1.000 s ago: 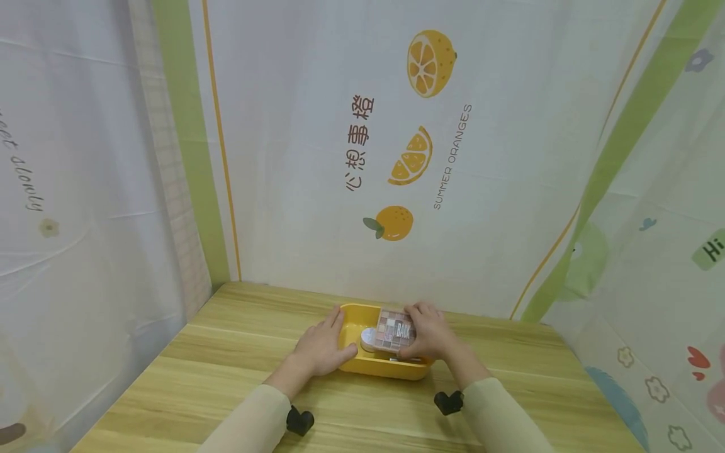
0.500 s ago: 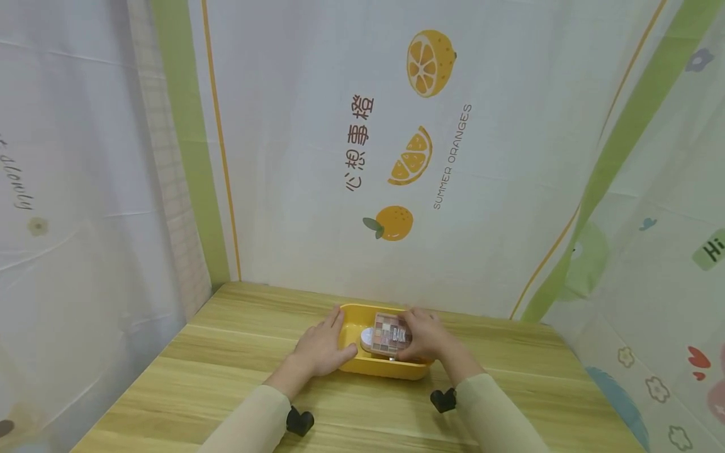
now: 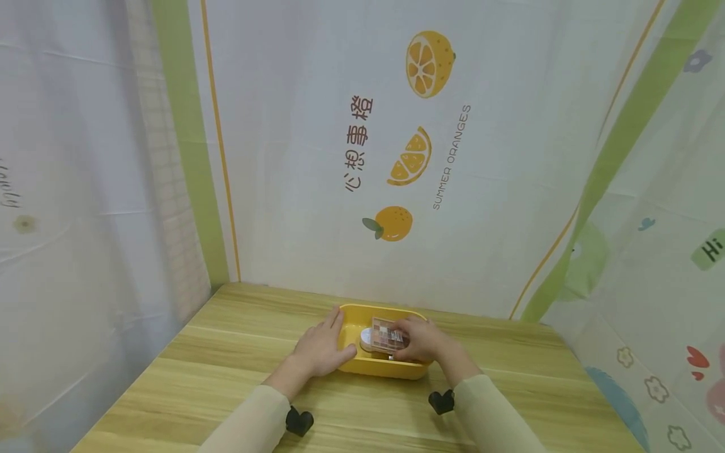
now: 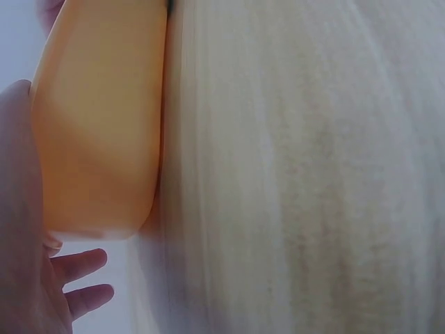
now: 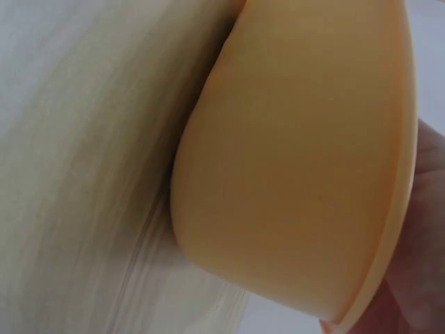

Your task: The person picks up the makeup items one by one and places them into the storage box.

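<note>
A yellow plastic basket (image 3: 385, 369) stands on the wooden table toward its far edge. My left hand (image 3: 321, 347) rests at the basket's left end, straight thumb over the near rim and fingers along the left rim. In the left wrist view, two fingers (image 4: 89, 300) stretch out past the basket wall. My right hand (image 3: 423, 340) reaches over the basket's right end and pinches an eyeshadow palette (image 3: 385, 338), its grid of brown and pink squares facing up. A round white container (image 3: 366, 340) lies partly beneath the palette's left edge.
Wooden tabletop (image 3: 238, 365) surrounds the basket. Close behind it hangs a white curtain (image 3: 294, 189) with orange prints; more printed cloth borders both sides. Each wrist wears a black camera mount, the left mount (image 3: 299, 421) below the basket's left end.
My right hand has moved slightly left and down with the palette, which now sits lower in the basket. My left hand and the basket have stayed in place.
</note>
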`<action>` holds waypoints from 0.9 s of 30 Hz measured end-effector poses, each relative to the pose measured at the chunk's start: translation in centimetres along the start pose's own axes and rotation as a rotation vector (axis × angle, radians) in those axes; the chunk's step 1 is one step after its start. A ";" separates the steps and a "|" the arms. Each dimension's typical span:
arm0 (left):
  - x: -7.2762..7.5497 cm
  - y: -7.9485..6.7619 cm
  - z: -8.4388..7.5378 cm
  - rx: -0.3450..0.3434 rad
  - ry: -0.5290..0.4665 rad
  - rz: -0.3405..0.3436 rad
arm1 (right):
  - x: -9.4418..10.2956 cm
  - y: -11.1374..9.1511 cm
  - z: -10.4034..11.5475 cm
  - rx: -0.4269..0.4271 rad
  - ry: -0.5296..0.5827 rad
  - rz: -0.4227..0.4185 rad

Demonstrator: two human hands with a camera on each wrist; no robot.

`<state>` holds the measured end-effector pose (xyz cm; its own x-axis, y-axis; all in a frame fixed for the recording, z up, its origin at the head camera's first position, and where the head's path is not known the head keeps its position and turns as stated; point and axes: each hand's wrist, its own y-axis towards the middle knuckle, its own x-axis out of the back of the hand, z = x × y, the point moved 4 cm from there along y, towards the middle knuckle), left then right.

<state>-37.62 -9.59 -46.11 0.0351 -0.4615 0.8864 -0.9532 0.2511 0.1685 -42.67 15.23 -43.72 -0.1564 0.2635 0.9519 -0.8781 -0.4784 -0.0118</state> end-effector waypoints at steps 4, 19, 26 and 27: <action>0.1 0.1 0.1 -0.007 -0.014 -0.001 | 0.0 -0.1 0.2 -0.010 -0.004 0.014; 0.3 0.1 0.3 -0.025 -0.020 0.033 | 0.2 -0.4 0.6 -0.009 -0.009 0.020; 0.6 -0.2 0.4 -0.029 -0.032 0.032 | 0.1 -0.3 0.6 -0.009 -0.008 0.032; 0.6 -0.2 0.4 -0.026 -0.039 0.034 | 0.1 -0.3 0.6 -0.005 -0.002 0.032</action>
<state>-37.49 -10.28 -45.79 -0.0091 -0.4854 0.8743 -0.9454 0.2891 0.1507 -42.14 14.89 -43.44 -0.1832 0.2465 0.9517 -0.8749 -0.4823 -0.0435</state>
